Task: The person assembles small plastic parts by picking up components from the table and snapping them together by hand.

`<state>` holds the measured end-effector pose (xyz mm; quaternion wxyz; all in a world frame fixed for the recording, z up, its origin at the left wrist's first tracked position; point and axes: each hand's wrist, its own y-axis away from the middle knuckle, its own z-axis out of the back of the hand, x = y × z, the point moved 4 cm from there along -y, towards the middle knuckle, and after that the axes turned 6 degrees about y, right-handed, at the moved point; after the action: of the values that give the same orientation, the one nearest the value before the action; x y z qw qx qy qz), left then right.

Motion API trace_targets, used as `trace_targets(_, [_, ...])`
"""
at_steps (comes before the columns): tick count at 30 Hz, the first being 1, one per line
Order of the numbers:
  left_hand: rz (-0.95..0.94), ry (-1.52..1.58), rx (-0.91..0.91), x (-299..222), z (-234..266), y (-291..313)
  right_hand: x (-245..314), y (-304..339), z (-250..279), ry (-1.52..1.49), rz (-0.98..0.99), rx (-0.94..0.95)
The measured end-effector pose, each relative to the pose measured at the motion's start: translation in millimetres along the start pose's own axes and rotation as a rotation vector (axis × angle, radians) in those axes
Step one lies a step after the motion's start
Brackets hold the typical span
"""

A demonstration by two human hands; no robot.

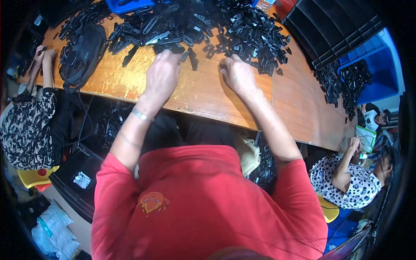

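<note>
My left hand [164, 73] is over the wooden table [203, 95], its fingers closed at the near edge of a heap of long black plastic parts [149, 26]. A small black plastic part [185, 56] sticks out at its fingertips, and another dark part [193, 60] lies just beside it. My right hand [239, 74] is curled with its fingertips pinched together, close to a pile of small black clip-like pieces [255, 37]. Whatever those right fingers hold, if anything, is hidden beneath them.
A black bag [85, 54] lies on the table at the left. A blue bin [372, 82] with black parts and a black crate [331, 30] stand at the right. One person [30, 125] sits at the left, another [342, 180] at the right.
</note>
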<state>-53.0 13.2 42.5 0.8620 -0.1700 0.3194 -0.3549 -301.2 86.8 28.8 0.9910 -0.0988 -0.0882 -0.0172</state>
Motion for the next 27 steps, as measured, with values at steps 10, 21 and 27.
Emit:
trace_targets(10, [0.111, -0.111, 0.128, -3, -33, -33, 13, 18, 8, -0.398, -0.025, -0.038])
trace_targets(21, [0.485, 0.906, 0.129, 12, -20, 33, 35, 43, 13, -0.225, 0.046, -0.029])
trace_targets(27, [0.146, 0.366, 0.080, 5, -1, 41, 51, 33, 19, -0.104, 0.052, 0.083])
